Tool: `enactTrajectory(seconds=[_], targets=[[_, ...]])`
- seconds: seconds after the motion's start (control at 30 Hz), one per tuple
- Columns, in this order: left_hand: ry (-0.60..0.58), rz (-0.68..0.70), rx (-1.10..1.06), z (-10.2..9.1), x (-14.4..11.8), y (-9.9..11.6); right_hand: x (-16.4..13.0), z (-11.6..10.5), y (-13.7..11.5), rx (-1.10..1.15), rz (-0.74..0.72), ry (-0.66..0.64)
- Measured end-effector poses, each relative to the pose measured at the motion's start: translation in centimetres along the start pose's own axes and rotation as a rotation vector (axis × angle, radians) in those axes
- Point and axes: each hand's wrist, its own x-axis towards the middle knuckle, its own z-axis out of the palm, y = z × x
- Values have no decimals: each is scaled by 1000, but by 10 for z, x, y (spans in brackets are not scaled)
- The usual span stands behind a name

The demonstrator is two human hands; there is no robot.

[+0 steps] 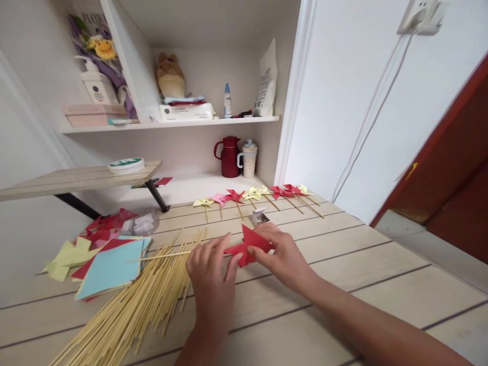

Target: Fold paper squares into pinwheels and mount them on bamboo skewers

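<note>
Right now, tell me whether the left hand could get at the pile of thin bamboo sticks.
Probably yes. The left hand is pinching the folded red paper pinwheel together with the right hand, but the pile of thin bamboo sticks lies just beside it on the wooden table, with nothing between.

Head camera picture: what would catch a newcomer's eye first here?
Both hands, left hand and right hand, pinch a red paper pinwheel at the centre of the wooden table. To the left lies a pile of bamboo sticks beside coloured paper sheets. A row of finished pinwheels lines the far edge.
</note>
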Motion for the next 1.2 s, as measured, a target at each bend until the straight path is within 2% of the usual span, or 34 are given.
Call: enactTrajectory(seconds=[0.1,0.17,0.23,0.3,0.37,0.5,0.67,0.93,1.2], targets=[[56,-306,-237,1,3,-3,3,0,4,346,326,20],[59,-546,-427,2,5,-3,5,0,5,511,433,50],[-36,-732,-572,3,6,-1,7,1,5,577,464,84],[-181,-817,-688,4,7,3,7,2,3,603,475,94],[-278,-843,-798,5,6,8,7,3,1,618,478,77],[-338,-925,-890,4,6,16,4,7,-1,639,482,6],[-309,-978,-880,0,9,18,1,10,-2,649,518,-51],[-242,-1015,-822,-3,10,25,-1,13,3,664,543,-29],[-298,-1009,-830,-4,8,12,-4,16,6,695,532,-74]])
